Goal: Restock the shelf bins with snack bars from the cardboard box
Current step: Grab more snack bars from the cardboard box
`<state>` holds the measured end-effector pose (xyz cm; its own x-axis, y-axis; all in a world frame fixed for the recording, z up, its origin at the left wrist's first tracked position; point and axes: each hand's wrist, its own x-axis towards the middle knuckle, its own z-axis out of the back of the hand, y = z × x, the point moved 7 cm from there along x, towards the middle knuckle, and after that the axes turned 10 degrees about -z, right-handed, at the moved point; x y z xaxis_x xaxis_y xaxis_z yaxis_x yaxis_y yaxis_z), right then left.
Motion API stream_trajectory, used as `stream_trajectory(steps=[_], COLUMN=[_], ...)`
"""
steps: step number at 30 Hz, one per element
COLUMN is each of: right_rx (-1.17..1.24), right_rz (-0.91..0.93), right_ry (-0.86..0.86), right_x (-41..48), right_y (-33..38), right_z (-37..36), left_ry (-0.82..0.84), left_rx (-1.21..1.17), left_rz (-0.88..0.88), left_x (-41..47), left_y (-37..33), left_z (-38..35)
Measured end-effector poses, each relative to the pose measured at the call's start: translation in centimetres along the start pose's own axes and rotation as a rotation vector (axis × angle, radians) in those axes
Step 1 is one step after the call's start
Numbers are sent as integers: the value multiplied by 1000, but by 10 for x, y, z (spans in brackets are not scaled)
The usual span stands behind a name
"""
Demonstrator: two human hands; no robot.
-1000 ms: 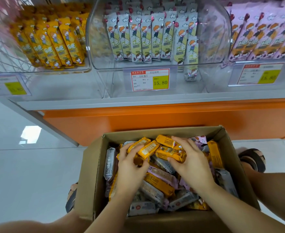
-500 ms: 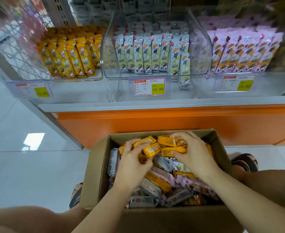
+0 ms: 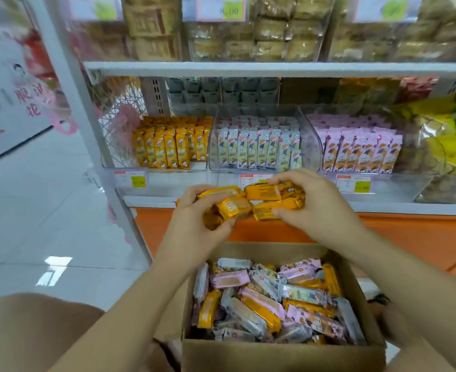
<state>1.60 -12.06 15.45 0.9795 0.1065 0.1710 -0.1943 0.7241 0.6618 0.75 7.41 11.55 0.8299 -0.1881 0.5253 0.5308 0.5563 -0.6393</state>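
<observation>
The person's hands are raised above the box (image 3: 280,355), level with the front edge of the shelf (image 3: 409,208), and between them they carry a bunch of yellow bars (image 3: 264,193). The left hand (image 3: 192,229) has its fingers curled round several of these bars from below, with the thumb pressed on the front one. The right hand (image 3: 321,210) grips the other end of the bunch, fingers over the top and thumb under the lowest bar. The two handfuls touch in the middle, in front of the middle bin's price tag (image 3: 253,178).

The box sits low and open-topped, straight below the arms. It is heaped with loose bars (image 3: 270,299) in yellow, pink and grey-white wrappers, lying every which way. A bare knee (image 3: 33,331) shows to the left of it.

Three clear bins stand side by side on the shelf behind the hands. The left bin (image 3: 198,165) holds upright rows of yellow bars and has free space at its right front. The middle bin (image 3: 309,149) holds white-and-green ones. The right bin (image 3: 420,157) holds pink ones. Below the shelf runs an orange base (image 3: 423,237). Glossy pale floor (image 3: 47,210) spreads away to the left.
</observation>
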Motion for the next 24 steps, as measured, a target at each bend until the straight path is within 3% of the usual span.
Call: stream_trajectory(steps=[7,13,17,24], right_rx=[9,6,-71,-77], right_rz=[208,204,144,-25], right_ry=[-158,-95,-15,303], right_x=[67,140,186,224], right_y=[87,115,115,90], right_z=[-21,-83,-128,-195], left_ry=[-231,-313,-185,260], left_rx=[103,191,248,316], left_rz=[-56,-12,68,197], left_x=[44,78,100,130], left_y=[32,98,144,188], left_z=[90,119,121,106])
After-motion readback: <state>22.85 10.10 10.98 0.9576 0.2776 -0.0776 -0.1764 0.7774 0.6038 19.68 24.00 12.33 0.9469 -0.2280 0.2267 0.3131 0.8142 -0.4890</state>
